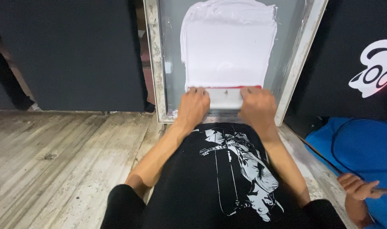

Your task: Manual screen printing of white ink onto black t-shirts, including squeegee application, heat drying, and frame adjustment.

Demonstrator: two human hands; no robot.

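floor: weathered grey wooden planks (62,157), left and centre
left: dark fabric panel (70,51), flat, beside the frame
right: black garment with white cartoon print (373,68)
lower right: co-worker in blue shirt (363,148), co-worker's hand (356,186) holding a thin stick
foreground: black T-shirt with white graphic print (240,169)

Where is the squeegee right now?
In the head view, the squeegee lies at the near edge of the white ink on the screen frame, gripped between both hands.
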